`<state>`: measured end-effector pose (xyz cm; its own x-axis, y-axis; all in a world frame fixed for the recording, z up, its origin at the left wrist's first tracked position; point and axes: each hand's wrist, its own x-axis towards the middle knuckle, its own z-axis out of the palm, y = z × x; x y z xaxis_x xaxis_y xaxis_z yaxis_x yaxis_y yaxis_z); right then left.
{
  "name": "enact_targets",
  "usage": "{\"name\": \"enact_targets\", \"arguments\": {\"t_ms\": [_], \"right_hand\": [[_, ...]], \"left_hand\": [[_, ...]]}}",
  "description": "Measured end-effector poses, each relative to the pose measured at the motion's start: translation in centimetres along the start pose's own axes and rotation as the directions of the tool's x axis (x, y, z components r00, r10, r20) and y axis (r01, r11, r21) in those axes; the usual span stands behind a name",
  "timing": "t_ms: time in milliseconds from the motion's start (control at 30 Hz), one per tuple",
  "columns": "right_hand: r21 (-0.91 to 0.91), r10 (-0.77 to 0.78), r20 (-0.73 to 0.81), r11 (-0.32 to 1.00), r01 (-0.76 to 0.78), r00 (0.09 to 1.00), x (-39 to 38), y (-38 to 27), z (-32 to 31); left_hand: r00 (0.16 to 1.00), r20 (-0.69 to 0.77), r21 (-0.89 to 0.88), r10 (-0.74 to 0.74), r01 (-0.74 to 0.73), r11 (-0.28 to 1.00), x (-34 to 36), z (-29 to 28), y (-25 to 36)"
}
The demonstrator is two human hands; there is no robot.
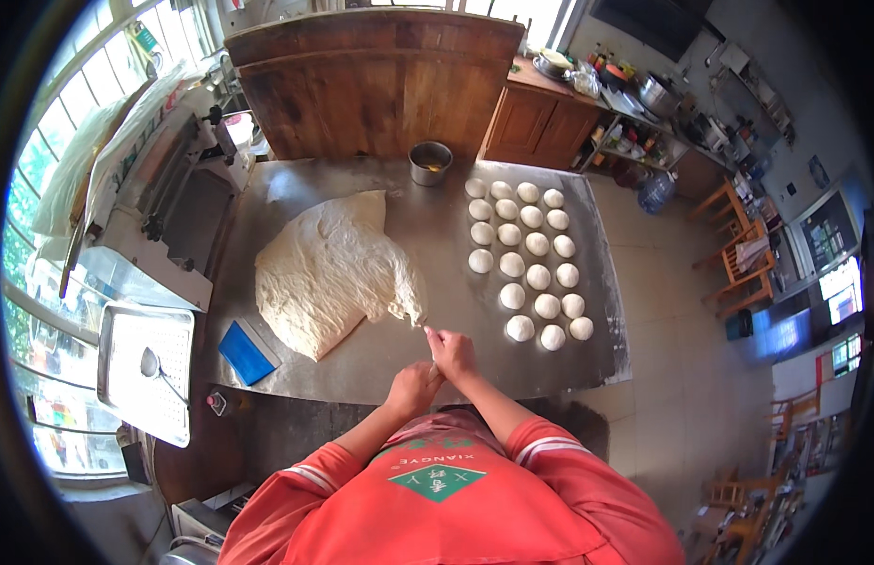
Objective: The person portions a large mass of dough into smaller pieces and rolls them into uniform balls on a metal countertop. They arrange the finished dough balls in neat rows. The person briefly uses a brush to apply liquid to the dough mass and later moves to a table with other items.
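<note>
A large, pale mass of dough (328, 259) spreads over the metal worktop (408, 363), its right end drawn out into a ragged, narrow tail. At the tip of that tail my right hand (453, 354) is closed on the dough. My left hand (414, 388) is closed too, just below and left of the right one and touching it or nearly so. Whatever lies inside the left fingers is hidden. Several round dough balls (537, 277) sit in loose rows on the right part of the worktop, apart from both hands.
A metal pot (430, 164) stands at the worktop's far edge, before a wooden panel (376, 89). A blue-bladed scraper (248, 352) lies at the near left. Beyond it are a white tray (121, 377) with a ladle (152, 363) and a machine (178, 226).
</note>
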<state>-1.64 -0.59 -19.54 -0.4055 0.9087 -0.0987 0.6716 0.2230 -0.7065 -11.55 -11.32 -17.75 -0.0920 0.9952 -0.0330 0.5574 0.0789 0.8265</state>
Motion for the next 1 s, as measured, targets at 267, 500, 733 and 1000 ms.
{"name": "enact_targets", "arguments": {"t_ms": [267,500,733,1000], "right_hand": [[-0.128,-0.428,0.014,0.895,0.426,0.904,2.7,10.2,4.9],[0.646,0.165,0.762,-0.117,-0.754,0.627,2.3,7.6,-0.6],[-0.060,-0.318,-0.187,0.948,0.312,0.930,11.8,12.2,-6.1],[-0.135,-0.461,0.012,0.878,0.459,0.887,16.3,13.2,-4.3]], "left_hand": [[0.859,-0.122,-0.267,-0.497,0.454,0.850,2.5,-1.9,-1.7],[0.991,-0.108,-0.055,-0.074,0.068,0.996,7.6,5.5,-2.3],[0.727,-0.422,0.098,-0.542,0.630,0.770,13.8,5.4,-8.6],[0.588,-0.531,0.192,-0.610,0.785,0.589,22.0,6.0,-10.9]]}}
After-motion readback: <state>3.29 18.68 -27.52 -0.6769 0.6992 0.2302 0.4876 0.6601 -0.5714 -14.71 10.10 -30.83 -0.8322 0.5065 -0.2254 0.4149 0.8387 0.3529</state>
